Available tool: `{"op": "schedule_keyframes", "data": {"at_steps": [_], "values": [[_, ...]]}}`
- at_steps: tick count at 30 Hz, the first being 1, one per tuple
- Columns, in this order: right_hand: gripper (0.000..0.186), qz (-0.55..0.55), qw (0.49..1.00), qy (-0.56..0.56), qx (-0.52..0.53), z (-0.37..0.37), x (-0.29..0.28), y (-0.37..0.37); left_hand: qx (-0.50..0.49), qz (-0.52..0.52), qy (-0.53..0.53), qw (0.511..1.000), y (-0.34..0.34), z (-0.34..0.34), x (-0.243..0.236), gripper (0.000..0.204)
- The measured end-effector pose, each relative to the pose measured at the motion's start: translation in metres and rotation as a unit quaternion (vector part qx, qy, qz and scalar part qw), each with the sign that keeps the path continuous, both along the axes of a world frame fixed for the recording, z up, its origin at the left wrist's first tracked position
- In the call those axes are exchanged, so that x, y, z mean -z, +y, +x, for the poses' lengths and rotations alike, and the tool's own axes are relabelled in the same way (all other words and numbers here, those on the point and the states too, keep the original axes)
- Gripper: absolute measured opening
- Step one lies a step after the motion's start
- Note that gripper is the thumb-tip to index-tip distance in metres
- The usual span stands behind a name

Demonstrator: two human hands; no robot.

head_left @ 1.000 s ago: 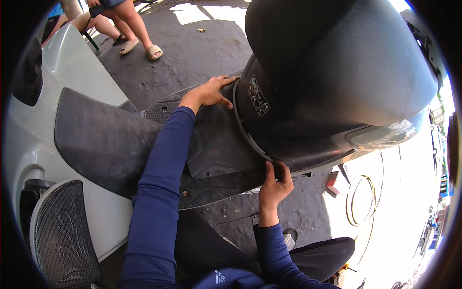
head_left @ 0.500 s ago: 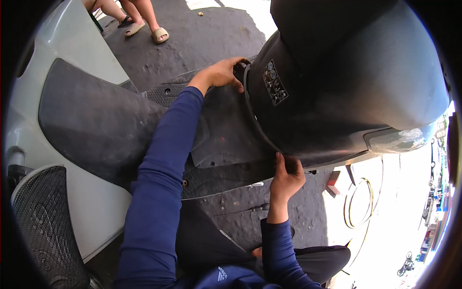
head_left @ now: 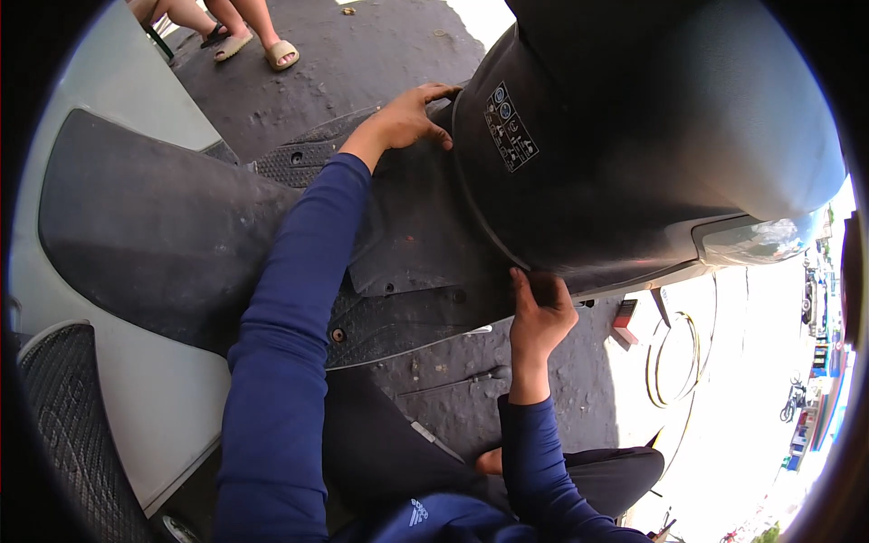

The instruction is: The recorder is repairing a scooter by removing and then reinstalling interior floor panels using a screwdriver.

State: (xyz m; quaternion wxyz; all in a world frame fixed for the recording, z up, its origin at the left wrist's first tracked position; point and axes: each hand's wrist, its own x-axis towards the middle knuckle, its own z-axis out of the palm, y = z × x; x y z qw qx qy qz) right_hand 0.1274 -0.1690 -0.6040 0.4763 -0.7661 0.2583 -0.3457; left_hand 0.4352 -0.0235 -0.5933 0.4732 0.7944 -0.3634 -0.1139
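Note:
A black curved panel [head_left: 579, 195] with a small printed label stands below the seat of a motor scooter, above its dark footboard [head_left: 412, 240]. My left hand [head_left: 409, 119] reaches the panel's far edge; its fingers bend round the rim, thumb apart and lower. At the near lower corner, my right hand [head_left: 541, 317] has its thumb and curled fingers at the panel's edge. Just what the right fingertips grip is partly hidden. Along the panel's lower rim runs a thin curved seam, between the two hands.
Pale bodywork with a black inner cover [head_left: 154, 235] rises at the left, beside a textured black seat [head_left: 68, 425]. A long thin tool [head_left: 453, 382] lies on the dark mat. At right are a small red box [head_left: 625, 320] and a coiled cable [head_left: 672, 366]. Another person's sandalled feet [head_left: 281, 56] are at the back.
The scooter appears shifted a little left and up in view. The dark gap by my left hand at the panel's rim has narrowed. Both hands stay at the panel's edges.

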Motion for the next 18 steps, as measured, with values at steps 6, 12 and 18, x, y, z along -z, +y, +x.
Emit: {"op": "schedule_keyframes", "data": {"at_steps": [6, 12, 18], "values": [[0.021, -0.039, 0.998, 0.038, 0.031, 0.004, -0.002, -0.013, 0.057, -0.003, 0.093, 0.994, 0.000, -0.001, 0.000, 0.100], [0.018, -0.051, 0.999, 0.006, 0.015, 0.001, 0.008, -0.025, 0.021, 0.029, 0.076, 0.996, -0.014, -0.024, -0.010, 0.108], [0.019, -0.109, 0.993, -0.001, 0.037, 0.004, 0.002, -0.016, 0.019, 0.080, 0.049, 0.995, -0.004, -0.026, -0.001, 0.125]]}}
